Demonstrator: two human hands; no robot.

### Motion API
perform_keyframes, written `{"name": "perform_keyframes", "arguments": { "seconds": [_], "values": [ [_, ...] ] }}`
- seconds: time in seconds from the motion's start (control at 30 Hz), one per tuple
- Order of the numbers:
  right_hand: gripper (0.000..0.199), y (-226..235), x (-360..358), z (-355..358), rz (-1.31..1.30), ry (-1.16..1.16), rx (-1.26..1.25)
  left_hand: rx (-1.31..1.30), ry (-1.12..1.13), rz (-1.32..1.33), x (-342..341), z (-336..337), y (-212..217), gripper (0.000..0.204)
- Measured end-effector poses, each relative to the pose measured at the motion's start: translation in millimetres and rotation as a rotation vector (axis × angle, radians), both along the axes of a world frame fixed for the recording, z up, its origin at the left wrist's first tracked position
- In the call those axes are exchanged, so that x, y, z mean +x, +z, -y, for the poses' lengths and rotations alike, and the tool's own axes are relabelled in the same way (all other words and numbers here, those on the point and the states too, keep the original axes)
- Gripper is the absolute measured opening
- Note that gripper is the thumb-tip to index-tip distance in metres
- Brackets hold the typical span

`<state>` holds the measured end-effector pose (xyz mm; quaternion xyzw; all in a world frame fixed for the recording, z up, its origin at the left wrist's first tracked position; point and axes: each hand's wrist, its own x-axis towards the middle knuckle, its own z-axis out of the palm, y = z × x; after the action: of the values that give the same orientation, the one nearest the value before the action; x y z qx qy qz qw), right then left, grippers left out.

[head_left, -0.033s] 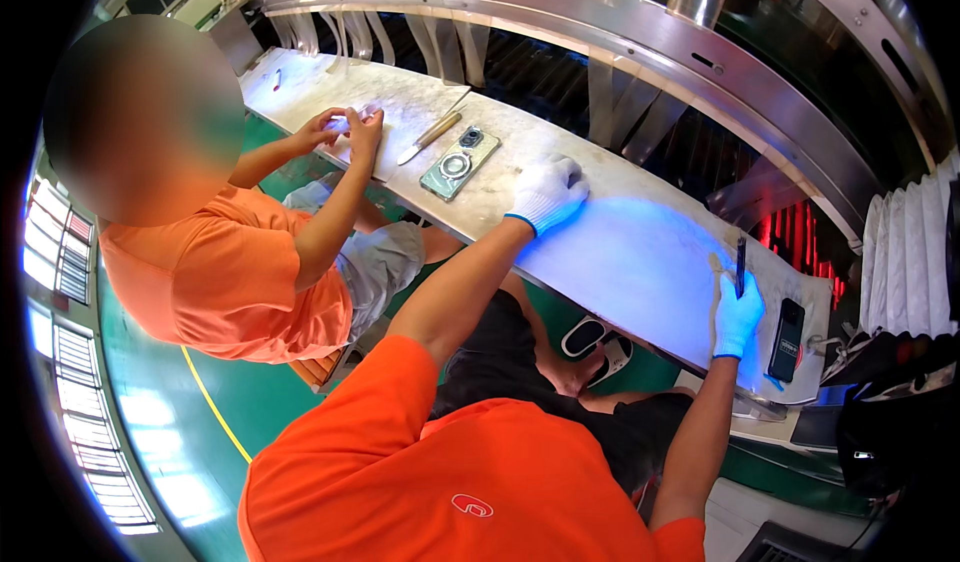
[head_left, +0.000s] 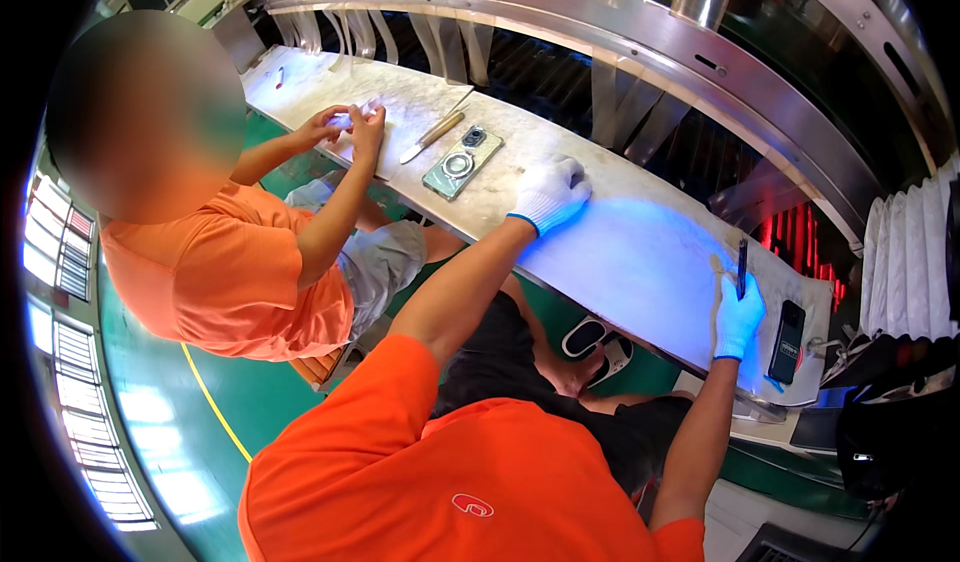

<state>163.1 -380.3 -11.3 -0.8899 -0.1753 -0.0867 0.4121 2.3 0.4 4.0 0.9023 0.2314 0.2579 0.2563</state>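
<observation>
My left hand (head_left: 550, 194), in a white glove, rests knuckles up on the long pale bench (head_left: 620, 262), fingers bent, with nothing visible in it. My right hand (head_left: 740, 314), in a blue-lit glove, holds a thin dark pen-like tool (head_left: 742, 265) upright near the bench's right end. Blue light falls on the bench surface between my two hands. A faint brownish mark (head_left: 716, 267) lies on the bench just left of the tool.
A co-worker in an orange shirt sits at the left, both hands (head_left: 352, 122) on something small. A wooden-handled knife (head_left: 432, 135) and a phone in a clear case (head_left: 462, 162) lie between us. A dark phone (head_left: 787, 340) lies at the right end. A curved metal frame (head_left: 640, 37) runs behind the bench.
</observation>
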Motion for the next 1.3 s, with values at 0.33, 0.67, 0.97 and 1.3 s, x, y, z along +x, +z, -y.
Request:
{"name": "perform_keyframes", "arguments": {
  "seconds": [0.33, 0.67, 0.97, 1.3],
  "values": [
    [0.031, -0.8, 1.8, -6.5, 0.071, 0.029, 0.034, -0.043, 0.000, -0.009, -2.9, -3.4, 6.5, 0.030],
    [0.027, -12.5, 11.1, 13.8, 0.075, 0.046, -0.054, -0.012, -0.010, 0.099, -0.4, 3.7, -12.4, 0.024],
    [0.028, -12.8, 8.2, 3.0, 0.120, 0.047, -0.024, -0.019, -0.001, 0.103, -2.1, -3.8, -9.7, 0.023],
    [0.027, -5.6, 5.0, -5.3, 0.078, 0.041, -0.050, -0.068, 0.054, -0.001, -10.4, -1.5, 9.3, 0.025]
  ]
}}
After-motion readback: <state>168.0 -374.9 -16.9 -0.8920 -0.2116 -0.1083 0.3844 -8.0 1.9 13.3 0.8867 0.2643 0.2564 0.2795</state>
